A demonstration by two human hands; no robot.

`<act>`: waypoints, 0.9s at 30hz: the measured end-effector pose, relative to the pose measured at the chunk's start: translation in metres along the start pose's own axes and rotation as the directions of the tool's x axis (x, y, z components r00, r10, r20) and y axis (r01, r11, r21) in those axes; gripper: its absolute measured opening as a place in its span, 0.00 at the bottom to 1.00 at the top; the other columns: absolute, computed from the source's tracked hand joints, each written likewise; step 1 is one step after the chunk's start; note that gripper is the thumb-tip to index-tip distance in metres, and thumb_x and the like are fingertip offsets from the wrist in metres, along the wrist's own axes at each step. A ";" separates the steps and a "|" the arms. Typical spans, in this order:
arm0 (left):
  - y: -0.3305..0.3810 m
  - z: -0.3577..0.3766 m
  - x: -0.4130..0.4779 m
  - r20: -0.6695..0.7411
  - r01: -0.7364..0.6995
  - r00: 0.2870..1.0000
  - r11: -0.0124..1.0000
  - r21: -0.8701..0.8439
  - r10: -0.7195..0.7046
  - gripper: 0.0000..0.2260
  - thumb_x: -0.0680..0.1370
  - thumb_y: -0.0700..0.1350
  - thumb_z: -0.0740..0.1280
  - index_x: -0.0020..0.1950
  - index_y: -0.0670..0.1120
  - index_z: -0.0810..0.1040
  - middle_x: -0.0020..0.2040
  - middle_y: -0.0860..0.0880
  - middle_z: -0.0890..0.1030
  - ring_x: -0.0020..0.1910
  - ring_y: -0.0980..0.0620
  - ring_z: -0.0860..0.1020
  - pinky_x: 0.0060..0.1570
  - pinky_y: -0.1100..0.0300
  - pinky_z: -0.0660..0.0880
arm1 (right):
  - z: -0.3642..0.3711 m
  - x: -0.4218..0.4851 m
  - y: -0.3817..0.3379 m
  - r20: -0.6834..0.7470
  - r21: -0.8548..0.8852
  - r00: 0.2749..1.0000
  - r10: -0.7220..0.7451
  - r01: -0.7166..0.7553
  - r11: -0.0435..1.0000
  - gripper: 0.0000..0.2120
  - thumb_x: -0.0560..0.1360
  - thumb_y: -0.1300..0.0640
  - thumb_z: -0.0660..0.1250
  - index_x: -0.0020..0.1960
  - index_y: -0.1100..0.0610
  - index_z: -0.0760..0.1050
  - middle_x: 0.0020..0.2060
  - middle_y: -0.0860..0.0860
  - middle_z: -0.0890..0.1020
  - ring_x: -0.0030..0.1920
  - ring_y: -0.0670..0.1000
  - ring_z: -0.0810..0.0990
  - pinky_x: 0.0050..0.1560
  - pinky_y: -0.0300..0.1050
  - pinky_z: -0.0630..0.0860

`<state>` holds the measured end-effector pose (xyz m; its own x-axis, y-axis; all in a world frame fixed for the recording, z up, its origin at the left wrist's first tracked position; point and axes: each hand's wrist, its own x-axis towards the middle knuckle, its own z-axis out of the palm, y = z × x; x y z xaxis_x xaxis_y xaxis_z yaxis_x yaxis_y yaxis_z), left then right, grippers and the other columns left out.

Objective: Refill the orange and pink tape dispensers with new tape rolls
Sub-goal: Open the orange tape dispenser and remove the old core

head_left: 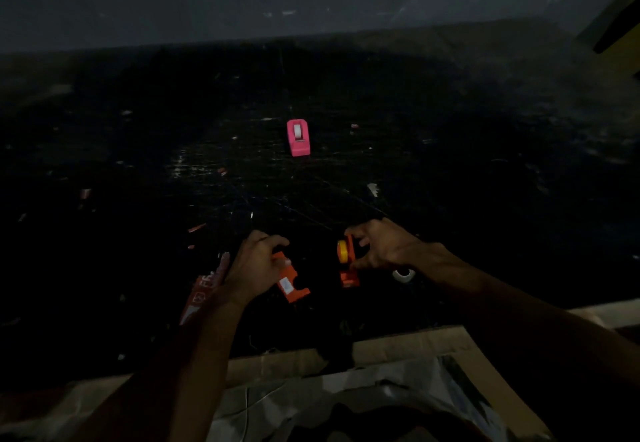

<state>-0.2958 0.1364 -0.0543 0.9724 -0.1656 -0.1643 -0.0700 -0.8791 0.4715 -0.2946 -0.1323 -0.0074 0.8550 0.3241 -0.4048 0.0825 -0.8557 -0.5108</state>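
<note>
A: Where's the orange dispenser?

B: In two halves, near the table's front edge. The half with the yellow hub (343, 251) stands on edge, pinched in the right hand (384, 246). The other half (289, 279) lies flat just left of it, long axis slanting toward the person, with the left hand (256, 263) clamped on its far end.

A: And the new roll?

B: The white roll (403, 274) sits just right of the hub half, under the right wrist, so the right hand is nearer. The pink dispenser (298, 137) lies well beyond, apparently loaded.
</note>
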 end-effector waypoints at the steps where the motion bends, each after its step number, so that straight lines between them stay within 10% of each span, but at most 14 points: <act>1: 0.002 0.000 0.001 -0.024 0.011 1.000 1.000 0.001 -0.011 0.16 0.73 0.50 0.71 0.60 0.58 0.77 0.61 0.50 0.71 0.60 0.51 0.73 0.51 0.58 0.62 | 0.001 0.000 0.000 -0.005 -0.007 1.000 -0.002 0.002 1.000 0.35 0.64 0.48 0.77 0.68 0.51 0.70 0.58 0.51 0.81 0.56 0.49 0.79 0.61 0.49 0.74; 7: 0.040 0.000 0.014 -0.056 -0.023 0.998 0.951 -0.309 0.006 0.13 0.73 0.43 0.72 0.57 0.51 0.80 0.48 0.50 0.81 0.48 0.51 0.81 0.50 0.60 0.77 | -0.002 -0.001 0.000 -0.023 0.020 1.000 -0.017 0.018 1.000 0.29 0.63 0.49 0.78 0.62 0.51 0.75 0.55 0.51 0.83 0.55 0.49 0.80 0.58 0.50 0.77; 11: 0.077 0.006 0.019 0.315 0.317 0.942 0.624 -0.715 -0.117 0.15 0.72 0.46 0.74 0.57 0.47 0.77 0.49 0.46 0.83 0.46 0.51 0.81 0.45 0.58 0.79 | -0.004 -0.002 -0.002 -0.014 0.024 0.999 -0.032 0.033 0.999 0.30 0.63 0.49 0.78 0.62 0.52 0.75 0.57 0.51 0.81 0.56 0.49 0.79 0.58 0.52 0.77; 27: 0.071 -0.006 0.011 0.328 0.404 0.913 0.410 -0.818 -0.243 0.12 0.73 0.44 0.73 0.54 0.44 0.81 0.52 0.46 0.82 0.53 0.49 0.79 0.45 0.59 0.79 | 0.007 -0.002 -0.002 -0.023 0.016 0.998 -0.059 0.059 0.998 0.17 0.65 0.49 0.75 0.51 0.52 0.79 0.48 0.50 0.84 0.51 0.50 0.81 0.54 0.48 0.77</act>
<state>-0.2891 0.0750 -0.0178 0.8314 -0.0840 -0.5493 0.5459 -0.0611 0.8356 -0.3002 -0.1284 -0.0113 0.8602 0.3645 -0.3566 0.1246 -0.8284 -0.5461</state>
